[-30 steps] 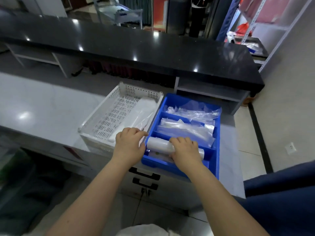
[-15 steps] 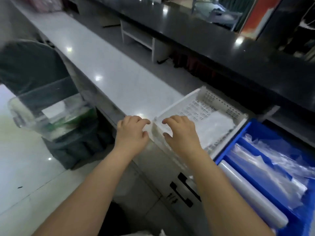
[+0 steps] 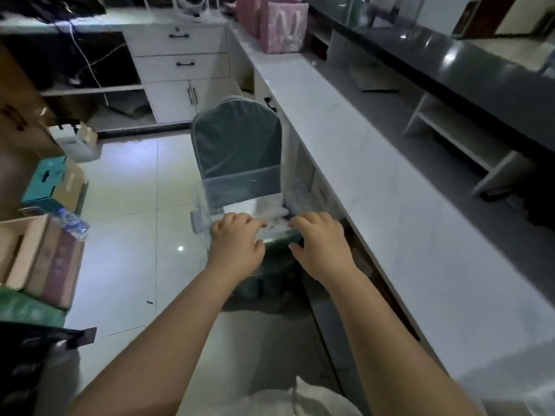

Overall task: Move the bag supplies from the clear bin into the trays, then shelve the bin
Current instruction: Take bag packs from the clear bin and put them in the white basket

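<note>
The clear bin (image 3: 199,205) rests on the seat of a green-covered chair (image 3: 237,145), beside the white counter. Pale bag supplies (image 3: 264,207) lie inside it, blurred. My left hand (image 3: 235,240) hovers over the bin's near edge, fingers curled and slightly apart, holding nothing. My right hand (image 3: 319,243) is next to it at the bin's near right corner, fingers spread and empty. Whether either hand touches the rim I cannot tell. The white and blue trays are out of view.
The long white counter (image 3: 375,187) runs along the right, a dark raised counter (image 3: 480,73) behind it. Pink gift bags (image 3: 280,24) stand at its far end. Cardboard boxes and a water bottle (image 3: 72,223) crowd the left. White drawers (image 3: 183,64) stand at the back.
My view has swung left from the trays to the chair with the clear bin. Both hands left the blue tray's roll and white tray's edge and now reach over the bin.
</note>
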`<action>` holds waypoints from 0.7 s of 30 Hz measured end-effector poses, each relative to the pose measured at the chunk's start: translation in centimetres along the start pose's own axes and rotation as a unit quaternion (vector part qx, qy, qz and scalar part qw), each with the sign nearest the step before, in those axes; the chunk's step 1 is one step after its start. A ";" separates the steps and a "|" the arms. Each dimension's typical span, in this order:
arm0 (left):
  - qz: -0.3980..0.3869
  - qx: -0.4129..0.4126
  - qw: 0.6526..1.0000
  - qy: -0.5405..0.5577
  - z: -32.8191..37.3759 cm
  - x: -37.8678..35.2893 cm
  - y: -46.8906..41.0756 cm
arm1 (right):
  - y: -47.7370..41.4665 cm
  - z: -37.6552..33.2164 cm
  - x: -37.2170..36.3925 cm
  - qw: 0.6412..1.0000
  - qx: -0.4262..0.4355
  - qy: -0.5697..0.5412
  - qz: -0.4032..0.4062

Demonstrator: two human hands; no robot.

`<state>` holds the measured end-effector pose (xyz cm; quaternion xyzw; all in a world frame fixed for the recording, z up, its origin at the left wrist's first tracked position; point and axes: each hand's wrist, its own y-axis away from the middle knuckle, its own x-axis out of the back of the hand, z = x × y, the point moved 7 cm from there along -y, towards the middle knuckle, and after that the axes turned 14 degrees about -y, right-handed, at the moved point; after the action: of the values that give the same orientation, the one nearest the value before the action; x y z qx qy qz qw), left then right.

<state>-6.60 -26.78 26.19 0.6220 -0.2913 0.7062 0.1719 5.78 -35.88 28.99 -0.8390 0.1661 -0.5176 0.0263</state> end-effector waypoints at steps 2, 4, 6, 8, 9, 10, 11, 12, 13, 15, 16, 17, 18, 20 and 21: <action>-0.020 0.025 1.000 0.002 -3.1 -1.7 -1.9 | -3.0 0.2 -2.5 1.000 0.001 0.001 -0.031; -0.031 0.047 0.998 0.009 -5.4 -3.3 -4.0 | -5.9 0.9 -4.6 0.998 -0.001 -0.005 -0.055; -0.043 0.072 0.996 0.016 -7.3 -5.1 -6.3 | -9.1 2.2 -6.5 0.997 -0.008 -0.016 -0.074; -0.058 0.092 0.994 0.016 -8.6 -7.2 -8.9 | -12.3 3.7 -8.8 0.995 -0.012 -0.028 -0.095; -0.067 0.102 0.992 0.013 -9.2 -8.5 -10.2 | -14.0 4.7 -10.1 0.993 -0.012 -0.029 -0.110; -0.076 0.113 0.991 0.011 -9.8 -9.7 -11.7 | -15.7 5.6 -11.4 0.992 -0.010 -0.029 -0.125; -0.085 0.121 0.989 0.007 -10.3 -10.9 -12.8 | -17.2 6.5 -12.6 0.990 -0.008 -0.030 -0.138; -0.094 0.132 0.987 0.003 -10.9 -12.3 -14.3 | -19.0 7.7 -14.0 0.988 -0.005 -0.031 -0.151; -0.104 0.142 0.984 -0.001 -11.4 -13.7 -15.6 | -20.6 8.8 -15.3 0.986 -0.003 -0.033 -0.164; -0.130 0.159 0.979 -0.010 -12.0 -16.3 -18.0 | -23.8 11.1 -17.6 0.980 -0.007 -0.036 -0.197; -0.144 0.165 0.976 -0.013 -12.1 -17.5 -19.4 | -25.5 12.3 -18.8 0.975 -0.009 -0.039 -0.217; -0.159 0.166 0.973 -0.013 -12.2 -18.7 -20.7 | -27.1 13.4 -19.8 0.971 -0.011 -0.040 -0.234; -0.171 0.166 0.971 -0.010 -12.2 -19.8 -21.9 | -28.7 14.5 -20.8 0.968 -0.013 -0.040 -0.246; -0.192 0.167 0.967 -0.004 -12.5 -22.1 -24.3 | -31.6 16.4 -22.9 0.963 -0.021 -0.044 -0.264; -0.203 0.164 0.965 -0.001 -12.6 -23.3 -25.3 | -32.8 17.3 -24.0 0.961 -0.028 -0.049 -0.272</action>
<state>2.80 3.37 7.71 0.6882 -0.0395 0.6943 0.2070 19.39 0.18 7.42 -0.8771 -0.0551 -0.4588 -0.1311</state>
